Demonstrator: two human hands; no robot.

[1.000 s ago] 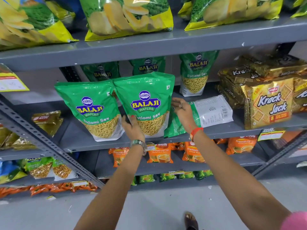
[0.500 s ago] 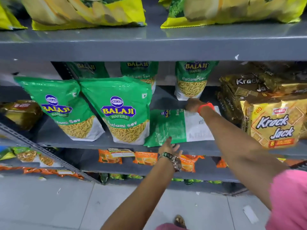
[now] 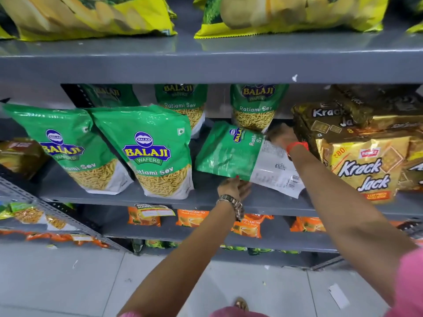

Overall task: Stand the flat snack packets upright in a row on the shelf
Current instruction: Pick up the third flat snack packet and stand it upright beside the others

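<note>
left hand (image 3: 233,187) grips tilted green-white plastic snack packet (image 3: 231,154) underneath | right hand (image 3: 282,137) blurred, grip unclear | beside standing green packet (image 3: 155,152)

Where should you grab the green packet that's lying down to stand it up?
Probably by its two ends. The flat packet lies sideways, top toward the Krack Jack boxes. The right hand takes that far end; the left hand lifts the near edge from below.

1. Green Balaji sev packets on the middle shelf: six. Two front packets (image 3: 146,152), three rear packets (image 3: 257,106), and one tilted packet (image 3: 231,154) in my two hands (image 3: 233,187).
2. Yellow chip bags (image 3: 91,17), top of frame: two in full view.
3. Front Krack Jack pack (image 3: 364,170), right: one.
</note>
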